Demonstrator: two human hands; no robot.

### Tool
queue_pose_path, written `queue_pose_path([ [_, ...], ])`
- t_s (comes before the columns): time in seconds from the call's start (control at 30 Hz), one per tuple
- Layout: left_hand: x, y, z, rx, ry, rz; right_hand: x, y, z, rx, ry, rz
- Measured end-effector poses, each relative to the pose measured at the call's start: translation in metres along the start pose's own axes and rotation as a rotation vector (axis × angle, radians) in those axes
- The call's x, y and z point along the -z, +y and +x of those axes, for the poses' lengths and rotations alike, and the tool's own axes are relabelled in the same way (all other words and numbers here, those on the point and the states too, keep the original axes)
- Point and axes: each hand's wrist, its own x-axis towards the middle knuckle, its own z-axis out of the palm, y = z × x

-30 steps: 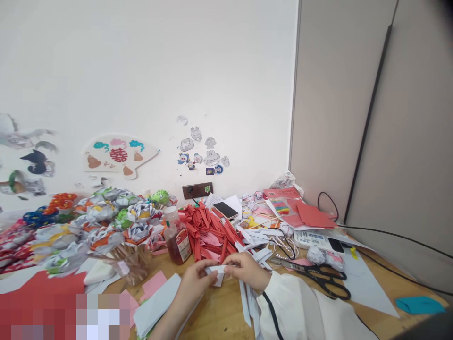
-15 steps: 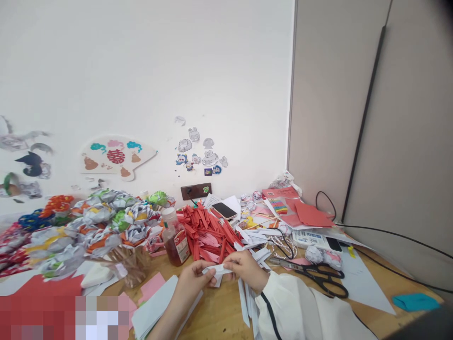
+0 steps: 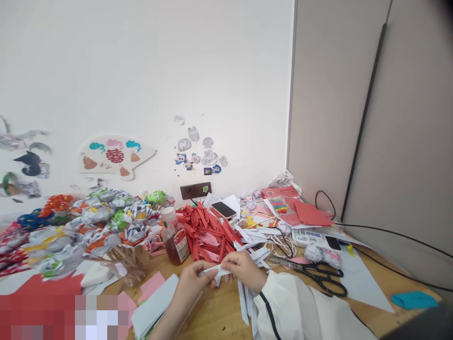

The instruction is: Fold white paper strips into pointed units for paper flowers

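Observation:
Both my hands meet low in the middle of the head view, above the wooden table point(image 3: 219, 316). My left hand point(image 3: 191, 282) pinches the left end of a small folded white paper piece point(image 3: 215, 272). My right hand point(image 3: 244, 270), in a white sleeve, pinches its right end. Just behind the hands lies a heap of folded red paper strips point(image 3: 207, 231). More folded white strips point(image 3: 247, 297) lie under my right wrist.
A bottle of red liquid point(image 3: 174, 237) stands left of the red heap. Many paper flowers point(image 3: 88, 226) fill the left. A phone point(image 3: 224, 209), black scissors point(image 3: 320, 276), red sheets point(image 3: 307, 213), cables and a teal scrap point(image 3: 412, 299) lie to the right. White sheets point(image 3: 155, 304) lie near the front.
The hands have stayed on the white paper piece, working it slightly; the fold looks flatter and more drawn out. The view has drifted a little to the right.

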Motion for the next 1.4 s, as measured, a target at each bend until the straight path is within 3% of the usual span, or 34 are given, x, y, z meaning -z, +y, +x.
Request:
queue_pose_path([
  [0.33, 0.000, -0.014, 0.006, 0.053, -0.054, -0.045, -0.001, 0.000, 0.000, 0.000, 0.004, -0.096],
  [0.7, 0.005, -0.023, 0.009, 0.120, -0.193, -0.157, 0.006, -0.003, 0.000, -0.052, -0.078, 0.032],
  [0.97, 0.004, -0.021, 0.010, 0.062, -0.141, -0.065, 0.010, -0.008, 0.000, -0.091, -0.145, 0.066],
  [1.13, 0.004, -0.018, 0.007, 0.065, -0.171, -0.114, 0.011, -0.003, 0.001, -0.087, -0.104, 0.048],
  [1.4, 0.004, -0.014, 0.005, 0.144, -0.039, -0.226, 0.006, -0.006, 0.001, -0.040, -0.070, 0.105],
])
